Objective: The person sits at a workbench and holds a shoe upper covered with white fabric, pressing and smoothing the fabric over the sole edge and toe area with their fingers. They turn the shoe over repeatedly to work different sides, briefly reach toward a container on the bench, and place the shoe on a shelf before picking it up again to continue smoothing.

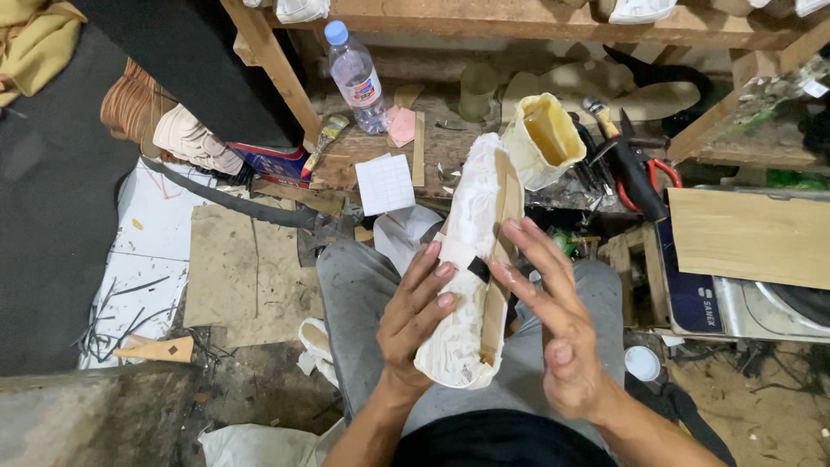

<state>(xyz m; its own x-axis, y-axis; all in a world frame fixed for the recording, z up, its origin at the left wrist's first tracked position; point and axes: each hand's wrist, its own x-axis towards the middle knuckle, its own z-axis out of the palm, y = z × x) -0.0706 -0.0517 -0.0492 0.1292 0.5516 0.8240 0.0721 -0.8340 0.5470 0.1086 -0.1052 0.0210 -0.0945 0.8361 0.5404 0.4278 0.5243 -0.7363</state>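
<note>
Shoe last (pixel 471 259), wrapped in white tape with a tan strip along its right side, is resting over the person's grey-trousered lap, its tip pointing away toward the wooden workbench (pixel 363 147). Left hand (pixel 415 316) is cupping it from the left, fingers curled on the white wrap beside a small black mark. Right hand (pixel 553 320) is pressing its spread, straight fingers against the tan strip. Just past the tip, a cream glue pot (pixel 543 138) is sitting on the bench, with a plastic water bottle (pixel 356 78) near the back edge and red-handled pliers (pixel 644 173) toward the right edge.
</note>
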